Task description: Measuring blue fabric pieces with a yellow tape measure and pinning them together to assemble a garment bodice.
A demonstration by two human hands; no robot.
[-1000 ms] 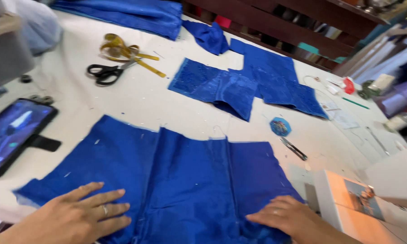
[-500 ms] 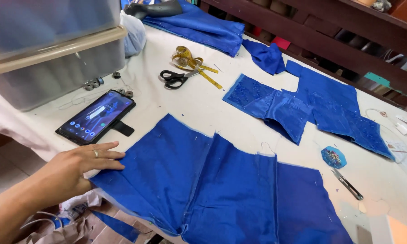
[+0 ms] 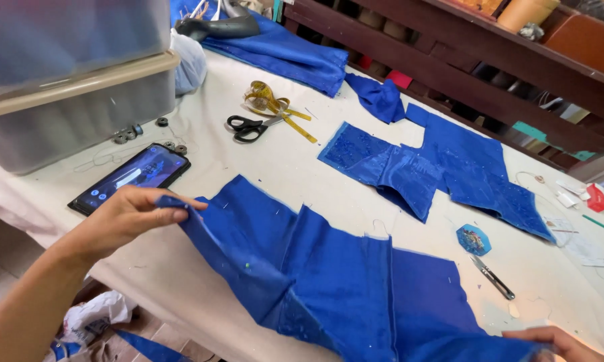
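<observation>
Fabric is now off the tabletop (image 3: 268, 164) at its left corner, where our left hand (image 3: 124, 218), flat a moment ago, pinches the pleated blue panel (image 3: 342, 281) while our right hand (image 3: 560, 342) grips its far edge, barely in view, so we are lifting it.

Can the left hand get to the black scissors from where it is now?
Probably yes, but not freely: the left hand is pinching a corner of the blue cloth. Only bare table lies between it and the black scissors.
</observation>
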